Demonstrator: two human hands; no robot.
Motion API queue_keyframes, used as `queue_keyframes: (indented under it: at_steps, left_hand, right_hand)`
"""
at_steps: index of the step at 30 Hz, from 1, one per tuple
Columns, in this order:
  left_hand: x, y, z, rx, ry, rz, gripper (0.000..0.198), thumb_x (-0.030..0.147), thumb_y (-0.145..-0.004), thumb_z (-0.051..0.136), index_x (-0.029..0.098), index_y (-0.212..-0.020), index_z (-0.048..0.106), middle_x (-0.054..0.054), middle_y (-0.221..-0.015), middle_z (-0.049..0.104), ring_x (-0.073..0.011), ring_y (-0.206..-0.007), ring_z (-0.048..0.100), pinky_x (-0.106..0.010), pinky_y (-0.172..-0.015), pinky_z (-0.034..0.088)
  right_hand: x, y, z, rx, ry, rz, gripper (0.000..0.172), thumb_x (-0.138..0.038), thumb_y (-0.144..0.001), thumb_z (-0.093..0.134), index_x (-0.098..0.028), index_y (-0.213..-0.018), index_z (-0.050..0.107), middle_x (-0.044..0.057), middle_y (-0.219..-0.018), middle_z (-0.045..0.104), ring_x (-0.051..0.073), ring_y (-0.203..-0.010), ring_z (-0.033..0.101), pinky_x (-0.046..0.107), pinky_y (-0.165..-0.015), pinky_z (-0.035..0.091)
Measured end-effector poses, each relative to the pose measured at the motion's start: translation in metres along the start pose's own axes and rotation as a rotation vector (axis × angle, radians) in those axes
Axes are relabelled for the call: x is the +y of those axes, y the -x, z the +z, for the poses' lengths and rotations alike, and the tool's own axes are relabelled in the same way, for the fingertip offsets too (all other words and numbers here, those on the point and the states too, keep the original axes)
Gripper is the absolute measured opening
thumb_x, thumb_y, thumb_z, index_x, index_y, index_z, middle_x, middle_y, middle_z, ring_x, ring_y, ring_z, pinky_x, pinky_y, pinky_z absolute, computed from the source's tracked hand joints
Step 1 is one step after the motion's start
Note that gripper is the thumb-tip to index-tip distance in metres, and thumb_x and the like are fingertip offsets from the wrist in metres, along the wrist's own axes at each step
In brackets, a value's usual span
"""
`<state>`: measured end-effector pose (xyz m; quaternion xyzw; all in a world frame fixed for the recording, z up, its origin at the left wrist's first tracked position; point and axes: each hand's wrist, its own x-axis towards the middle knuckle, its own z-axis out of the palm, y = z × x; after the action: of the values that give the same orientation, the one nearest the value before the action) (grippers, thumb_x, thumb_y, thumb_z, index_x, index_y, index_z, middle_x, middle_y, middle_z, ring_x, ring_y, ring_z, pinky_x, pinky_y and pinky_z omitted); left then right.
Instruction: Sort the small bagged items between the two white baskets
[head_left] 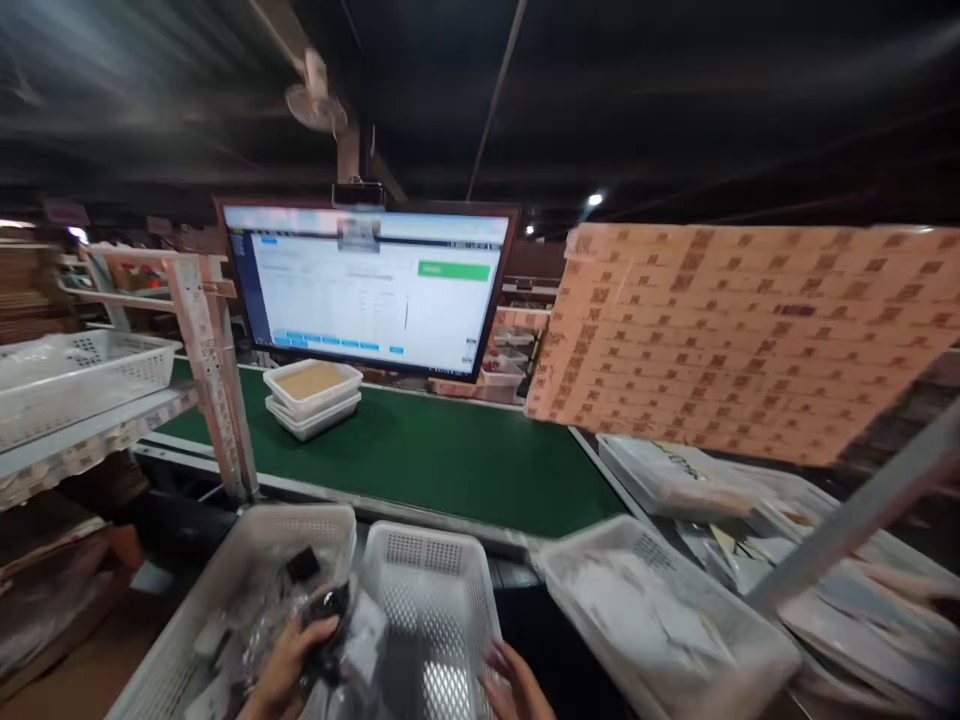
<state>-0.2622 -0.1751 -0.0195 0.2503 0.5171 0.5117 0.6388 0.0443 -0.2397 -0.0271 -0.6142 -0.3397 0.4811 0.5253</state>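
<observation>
A dark item (pixel 328 605) is held in or just above the left basket (pixel 330 528) by the left hand (pixel 289 655), whose fingers are curled around it. The right hand (pixel 517 685) is held beside the middle basket (pixel 429 552), fingers loosely parted, nothing seen between them (contact with the rim cannot be told). The item is judged light, probably slippery if film-wrapped, and best gripped across its body.
</observation>
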Motion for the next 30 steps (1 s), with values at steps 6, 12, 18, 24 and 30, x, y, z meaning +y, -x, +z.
queue_keyframes:
  at_steps: [6, 12, 18, 24, 30]
  left_hand:
    - [-0.013, 0.036, 0.065, -0.213, 0.055, -0.214, 0.055, 0.034, -0.054, 0.098, 0.015, -0.098, 0.074, -0.006, -0.091, 0.076, -0.0178, -0.068, 0.069, -0.028, -0.051, 0.059]
    - [-0.034, 0.041, 0.051, -0.270, -0.043, -0.241, 0.075, 0.047, -0.066, 0.095, 0.017, -0.129, 0.068, -0.009, -0.109, 0.078, -0.0208, -0.078, 0.075, -0.032, -0.059, 0.066]
    - [-0.053, 0.036, 0.036, -0.430, -0.234, -0.378, 0.077, 0.056, -0.071, 0.094, 0.017, -0.133, 0.068, -0.011, -0.104, 0.078, -0.0282, -0.084, 0.078, -0.033, -0.051, 0.064]
    - [-0.055, 0.027, 0.027, -0.320, -0.032, -0.405, 0.092, 0.048, -0.080, 0.089, 0.028, -0.160, 0.048, -0.015, -0.145, 0.068, -0.0317, -0.100, 0.079, -0.035, -0.058, 0.067]
    - [-0.063, 0.034, 0.031, -0.252, 0.213, -0.265, 0.110, 0.046, -0.080, 0.089, 0.034, -0.171, 0.028, -0.010, -0.167, 0.050, -0.0299, -0.134, 0.067, -0.042, -0.099, 0.065]
  right_hand:
    - [-0.021, 0.026, 0.063, -0.351, -0.067, 0.035, 0.110, -0.068, -0.067, 0.087, -0.027, -0.162, 0.046, 0.018, -0.154, 0.054, 0.037, -0.121, 0.065, 0.036, -0.061, 0.061]
    - [-0.009, 0.023, 0.064, -0.256, 0.231, -0.239, 0.063, -0.052, -0.079, 0.087, -0.027, -0.136, 0.073, 0.010, -0.126, 0.066, 0.029, -0.117, 0.062, 0.050, -0.109, 0.053]
    - [-0.010, 0.005, 0.055, -0.486, 0.411, -0.273, 0.049, -0.062, -0.079, 0.085, -0.022, -0.105, 0.078, 0.006, -0.105, 0.067, 0.025, -0.101, 0.065, 0.041, -0.099, 0.051]
    - [0.015, -0.060, 0.045, -0.378, 0.352, -0.034, 0.053, -0.065, -0.076, 0.080, -0.019, -0.103, 0.075, 0.010, -0.115, 0.073, 0.033, -0.122, 0.062, 0.048, -0.112, 0.046]
    - [0.046, -0.034, 0.068, -0.393, 0.264, 0.115, 0.088, -0.076, -0.075, 0.073, -0.019, -0.140, 0.056, 0.021, -0.145, 0.060, 0.037, -0.134, 0.060, 0.051, -0.099, 0.057]
